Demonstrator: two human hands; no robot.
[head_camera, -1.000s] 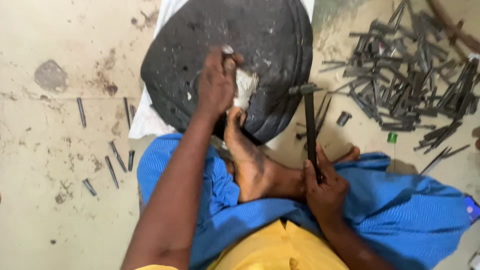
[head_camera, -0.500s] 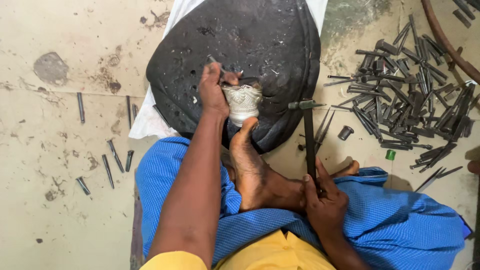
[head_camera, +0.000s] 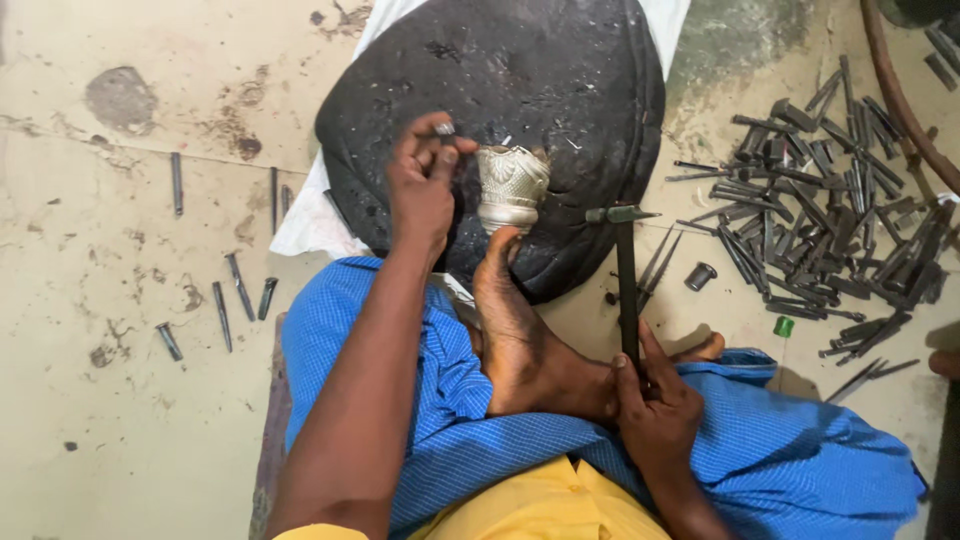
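Presently the person sits on the floor (head_camera: 120, 420) with a black dome-shaped block (head_camera: 520, 90) at twelve o'clock, resting on a white cloth (head_camera: 300, 225). A small embossed silver cup (head_camera: 510, 185) stands on the near slope of the block, pinned from six o'clock by the toes of a bare foot (head_camera: 515, 330).

Left hand (head_camera: 425, 185): clenched around a small punch (head_camera: 444, 129), of which only the top end shows; its tip appears to point toward the cup's left wall, though contact cannot be confirmed. Right hand (head_camera: 655, 400): grasping the lower handle of a hammer (head_camera: 627, 280), head up, standing at three o'clock of the cup and apart from it.

Surroundings: a heap of dark punches (head_camera: 820, 220) lies on the floor at two o'clock; a few loose rods (head_camera: 235, 290) lie at nine o'clock. A blue garment (head_camera: 800, 450) covers the lap.

Assessment of good practice for the work in hand:
- Foot pressure should stay even, so the cup does not roll on the curved block.
- The punch wants to sit square to the cup wall before any blow; a tilted tip would likely skid and scar the pattern.
- Light, short hammer taps seem advisable, since thin embossed metal probably dents easily.
- Toes sit close to the striking line; the hammer path should stay clear of them.
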